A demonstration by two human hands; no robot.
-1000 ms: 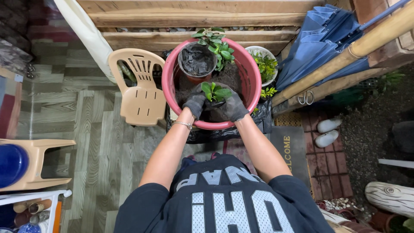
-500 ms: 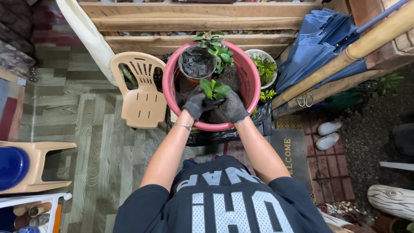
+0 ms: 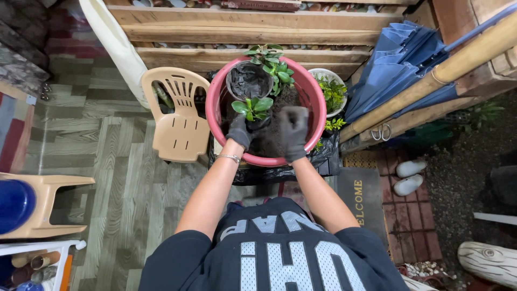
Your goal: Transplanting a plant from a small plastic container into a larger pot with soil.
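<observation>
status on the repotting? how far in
Done: the pink basin holds loose soil, and a black pot inside it looks filled. In hand: the gloved left hand grips a small green plant; the gloved right hand is raised above the soil, blurred. Left: that plant is not yet set in any pot.

right hand [image 3: 293, 132] motion-blurred, fingers indistinct (gloved), blue stool [image 3: 15, 205] cut off at left edge
</observation>
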